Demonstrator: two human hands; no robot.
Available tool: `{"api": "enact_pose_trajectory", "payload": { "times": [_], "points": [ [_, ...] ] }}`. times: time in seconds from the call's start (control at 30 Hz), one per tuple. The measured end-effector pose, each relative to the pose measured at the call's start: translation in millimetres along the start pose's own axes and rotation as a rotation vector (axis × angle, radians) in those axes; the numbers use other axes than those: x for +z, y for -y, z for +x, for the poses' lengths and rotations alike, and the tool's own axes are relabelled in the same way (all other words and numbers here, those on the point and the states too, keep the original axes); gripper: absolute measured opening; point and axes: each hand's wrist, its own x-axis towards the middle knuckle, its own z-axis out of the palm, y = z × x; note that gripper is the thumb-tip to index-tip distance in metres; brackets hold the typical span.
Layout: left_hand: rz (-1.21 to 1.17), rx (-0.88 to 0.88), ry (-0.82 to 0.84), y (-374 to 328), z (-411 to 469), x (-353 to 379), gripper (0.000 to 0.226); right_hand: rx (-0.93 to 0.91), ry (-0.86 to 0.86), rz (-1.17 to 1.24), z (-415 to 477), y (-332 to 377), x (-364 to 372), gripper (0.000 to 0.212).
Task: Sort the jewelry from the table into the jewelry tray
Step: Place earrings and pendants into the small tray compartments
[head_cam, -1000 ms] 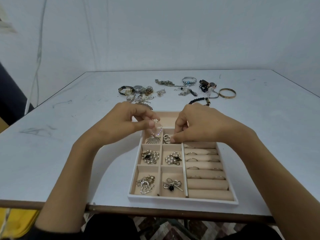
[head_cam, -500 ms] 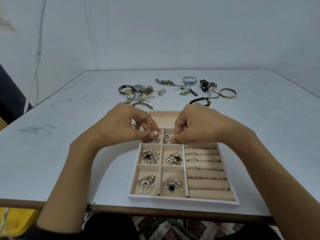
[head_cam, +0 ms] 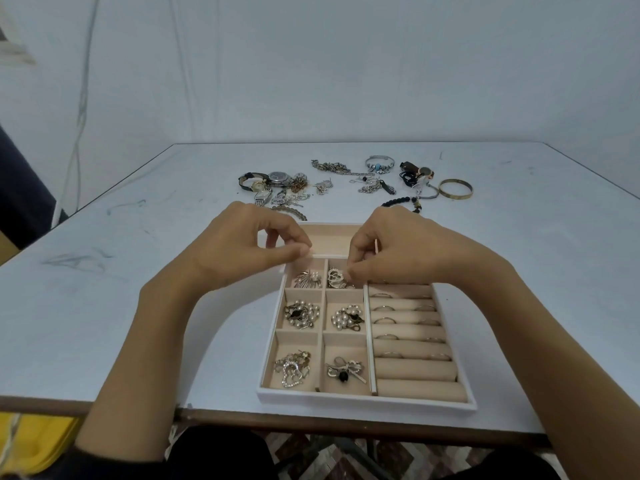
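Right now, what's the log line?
left hand: curled over tray | right hand: pinching heart brooch in tray | gold bangle, watch: on table

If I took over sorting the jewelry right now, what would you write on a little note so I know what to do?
Left hand: fingers curled above the far end of the white, beige-lined jewelry tray, nothing seen in them.
Right hand: pinches the silver heart-shaped brooch in the far small compartment of the right column.
Done: all six small compartments hold a piece, and thin rings sit in the roll slots.
Left: the wristwatches, silver chains, black bead bracelet and gold bangle lie on the pale table beyond the tray.
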Motion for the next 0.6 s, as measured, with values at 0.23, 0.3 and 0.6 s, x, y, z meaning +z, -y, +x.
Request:
{"api": "enact_pose_trajectory", "payload": {
  "times": [0.23, 0.3, 0.6],
  "points": [
    [0.066, -0.178, -0.238, 18, 8, -6, 0.004, 0.006, -0.295, 0.061, 9, -10, 0, 0.006],
    [0.085, -0.28, -0.307, 23, 13, -8, 0.01, 0.017, -0.342, 0.045, 10, -14, 1, 0.006],
    [0.292, -0.483, -0.272, 38, 48, -3, 0.009, 0.073, -0.293, 0.003, 16, -20, 6, 0.014]
  ]
}}
